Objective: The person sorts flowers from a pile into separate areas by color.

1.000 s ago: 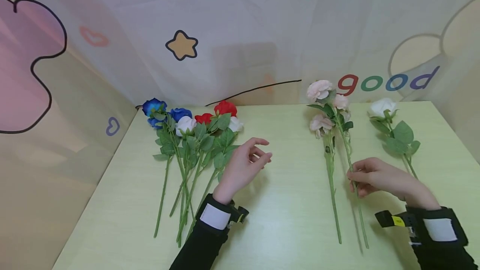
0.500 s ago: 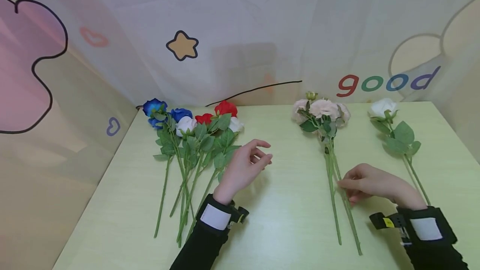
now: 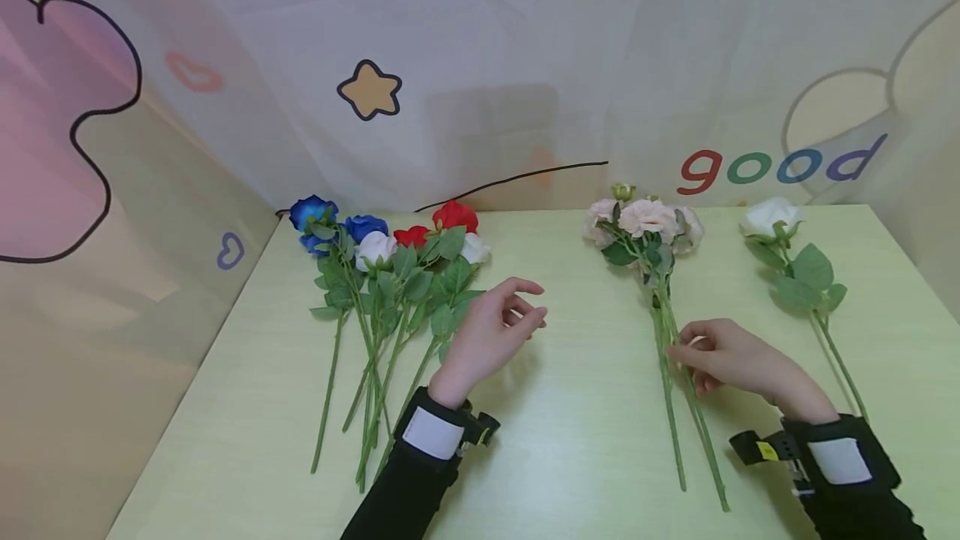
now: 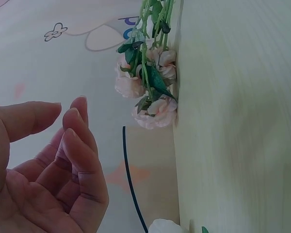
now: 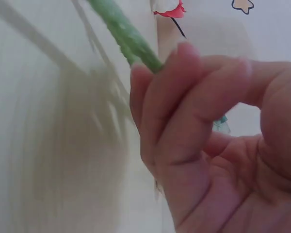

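My right hand [image 3: 738, 361] pinches the green stem of a pale pink flower [image 3: 648, 217] between thumb and fingers, low over the table. In the right wrist view that stem [image 5: 128, 41] runs down to the fingertips, and the rest is hidden behind them. The pink blooms lie together near the back edge, with another stem [image 3: 667, 407] just left of the held one. My left hand [image 3: 491, 340] hovers with loosely bent fingers and holds nothing, as the left wrist view also shows. It is nearest to a group of roses with leafy stems [image 3: 390, 307].
Blue roses [image 3: 313, 213], red roses [image 3: 455, 215] and white roses [image 3: 375, 250] lie with crossed stems on the left of the pale table [image 3: 570, 457]. A single white rose [image 3: 771, 217] lies at the right. A printed cloth [image 3: 510, 40] hangs behind the table.
The pink flower in my right hand has come down and left, so its bloom now lies beside the other pink ones. The right hand shifted slightly left. My left hand stayed in place.
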`<state>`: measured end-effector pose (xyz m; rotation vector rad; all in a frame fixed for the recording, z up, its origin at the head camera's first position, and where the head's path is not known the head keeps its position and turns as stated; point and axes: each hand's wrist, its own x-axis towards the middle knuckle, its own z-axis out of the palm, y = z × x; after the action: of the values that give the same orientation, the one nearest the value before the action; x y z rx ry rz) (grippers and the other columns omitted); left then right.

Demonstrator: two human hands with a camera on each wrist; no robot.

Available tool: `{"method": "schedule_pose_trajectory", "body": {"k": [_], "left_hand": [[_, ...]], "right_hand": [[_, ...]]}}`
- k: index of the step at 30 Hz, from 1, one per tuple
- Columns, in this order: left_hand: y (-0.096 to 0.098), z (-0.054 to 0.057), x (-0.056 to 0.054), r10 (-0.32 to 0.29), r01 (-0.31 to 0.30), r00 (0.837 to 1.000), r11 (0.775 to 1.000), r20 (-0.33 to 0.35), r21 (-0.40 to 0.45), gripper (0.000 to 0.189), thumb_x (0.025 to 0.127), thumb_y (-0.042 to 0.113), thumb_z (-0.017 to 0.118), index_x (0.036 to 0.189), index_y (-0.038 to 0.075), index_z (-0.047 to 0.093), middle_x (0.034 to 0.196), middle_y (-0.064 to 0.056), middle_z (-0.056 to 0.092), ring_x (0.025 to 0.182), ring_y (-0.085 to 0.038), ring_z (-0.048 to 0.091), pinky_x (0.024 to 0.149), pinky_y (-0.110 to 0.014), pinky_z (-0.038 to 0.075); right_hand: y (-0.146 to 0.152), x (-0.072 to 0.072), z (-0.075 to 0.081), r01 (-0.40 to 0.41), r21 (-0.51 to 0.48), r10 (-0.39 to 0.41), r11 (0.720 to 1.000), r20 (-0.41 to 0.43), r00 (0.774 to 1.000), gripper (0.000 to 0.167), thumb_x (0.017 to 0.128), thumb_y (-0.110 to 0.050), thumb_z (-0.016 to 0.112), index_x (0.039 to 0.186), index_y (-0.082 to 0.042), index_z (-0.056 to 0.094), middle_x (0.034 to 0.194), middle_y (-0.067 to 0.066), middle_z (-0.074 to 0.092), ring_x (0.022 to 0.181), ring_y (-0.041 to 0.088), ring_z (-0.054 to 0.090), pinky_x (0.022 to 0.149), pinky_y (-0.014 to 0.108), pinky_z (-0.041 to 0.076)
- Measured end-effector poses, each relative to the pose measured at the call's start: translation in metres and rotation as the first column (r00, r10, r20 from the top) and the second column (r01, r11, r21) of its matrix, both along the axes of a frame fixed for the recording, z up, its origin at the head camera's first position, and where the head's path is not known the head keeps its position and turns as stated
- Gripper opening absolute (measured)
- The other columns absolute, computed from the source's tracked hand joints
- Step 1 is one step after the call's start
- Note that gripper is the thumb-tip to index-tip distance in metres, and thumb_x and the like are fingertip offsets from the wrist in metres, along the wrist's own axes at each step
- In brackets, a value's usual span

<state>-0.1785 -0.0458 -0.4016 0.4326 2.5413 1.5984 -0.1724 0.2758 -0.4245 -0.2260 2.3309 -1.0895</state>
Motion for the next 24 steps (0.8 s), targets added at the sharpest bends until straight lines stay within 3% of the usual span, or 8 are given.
{"method": "schedule_pose_trajectory", "body": {"k": [4, 10, 13, 24], "left_hand": [[0.0, 0.0, 0.0, 0.002, -0.002, 1.0, 1.0, 0.001, -0.007, 0.026, 0.098, 0.016, 0.064, 0.123, 0.009, 0.064, 0.092, -0.012, 0.076, 0.078, -0.037, 0.07, 0.061, -0.02, 0.047], [-0.001, 0.0, 0.0, 0.004, -0.004, 1.0, 1.0, -0.012, -0.025, 0.026, 0.098, 0.017, 0.065, 0.123, 0.01, 0.064, 0.091, -0.009, 0.076, 0.071, -0.022, 0.067, 0.061, -0.02, 0.048], [-0.001, 0.0, 0.001, 0.001, -0.001, 1.0, 1.0, -0.014, -0.021, 0.026, 0.098, 0.017, 0.064, 0.123, 0.01, 0.064, 0.091, -0.009, 0.076, 0.072, -0.024, 0.068, 0.061, -0.021, 0.048], [-0.001, 0.0, 0.001, 0.001, -0.001, 1.0, 1.0, -0.015, -0.023, 0.026, 0.098, 0.018, 0.065, 0.122, 0.01, 0.064, 0.091, -0.009, 0.076, 0.071, -0.021, 0.066, 0.061, -0.022, 0.049]], "right_hand": [[-0.003, 0.002, -0.004, 0.036, -0.013, -0.036, 0.999, -0.011, 0.999, 0.028, 0.103, -0.024, 0.057, 0.106, 0.004, 0.059, 0.064, -0.001, 0.06, 0.055, 0.013, 0.057, 0.055, 0.027, 0.048], [-0.008, 0.003, -0.008, 0.067, -0.008, -0.067, 0.998, -0.042, 0.997, 0.026, 0.1, -0.025, 0.062, 0.094, 0.0, 0.056, 0.06, -0.001, 0.057, 0.051, 0.013, 0.057, 0.051, 0.028, 0.048], [-0.01, 0.004, -0.006, 0.052, -0.015, -0.053, 0.999, -0.083, 0.995, 0.024, 0.1, -0.021, 0.062, 0.088, -0.002, 0.054, 0.059, -0.001, 0.057, 0.05, 0.013, 0.056, 0.05, 0.027, 0.045], [0.002, 0.007, 0.021, 0.04, -0.083, -0.051, 0.996, -0.134, 0.99, 0.024, 0.104, -0.016, 0.055, 0.088, 0.001, 0.05, 0.068, 0.002, 0.059, 0.054, 0.01, 0.059, 0.057, 0.029, 0.056]]}}
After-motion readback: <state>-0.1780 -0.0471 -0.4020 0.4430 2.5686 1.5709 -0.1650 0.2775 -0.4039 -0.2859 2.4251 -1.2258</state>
